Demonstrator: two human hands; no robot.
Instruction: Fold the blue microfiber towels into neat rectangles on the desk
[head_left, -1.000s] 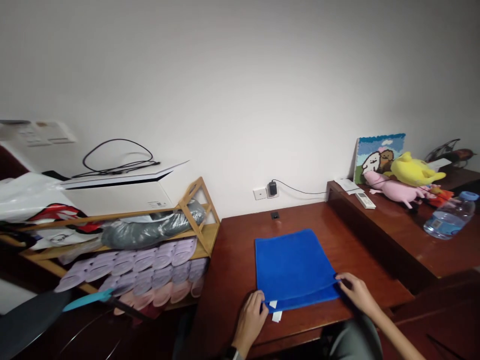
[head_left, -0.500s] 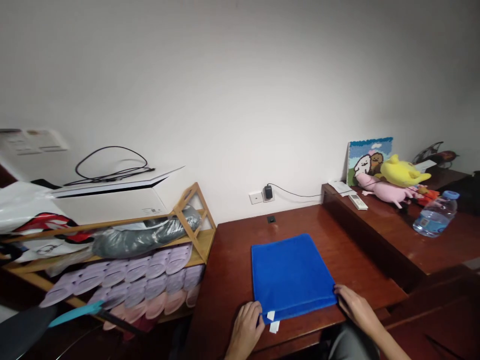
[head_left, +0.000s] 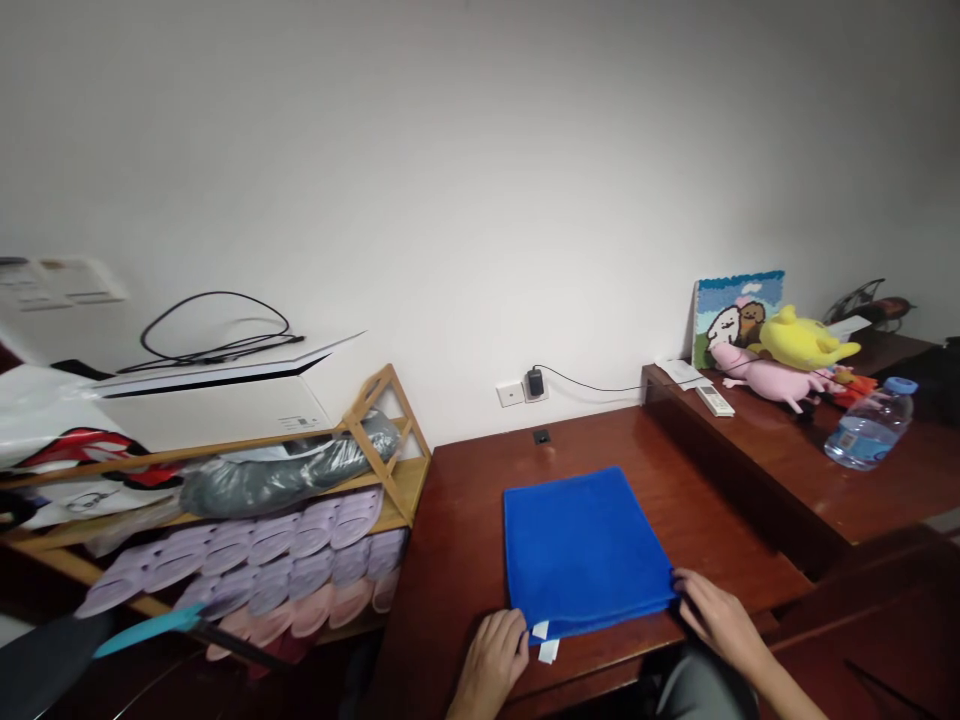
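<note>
A blue cloth (head_left: 589,550), folded into a rough square, lies flat on the reddish-brown desk (head_left: 465,540). White tags (head_left: 549,650) stick out from its near edge, towards the left corner. My left hand (head_left: 491,655) is at the near left corner, its fingers curled and closed on the cloth. At the near right corner, my right hand (head_left: 716,615) pinches the edge between thumb and fingers. The fingertips of both hands are partly hidden.
To the left stands a wooden rack (head_left: 409,490) with several pairs of slippers (head_left: 292,545). A raised desk section on the right carries plush toys (head_left: 772,380), a remote control (head_left: 715,401) and a water bottle (head_left: 870,425). A black plug (head_left: 535,381) sits in the wall socket.
The cloth's upper layer has come nearer to me, so its near edge lies closer to the layer below. Both hands stay at the same corners with only slight movement.
</note>
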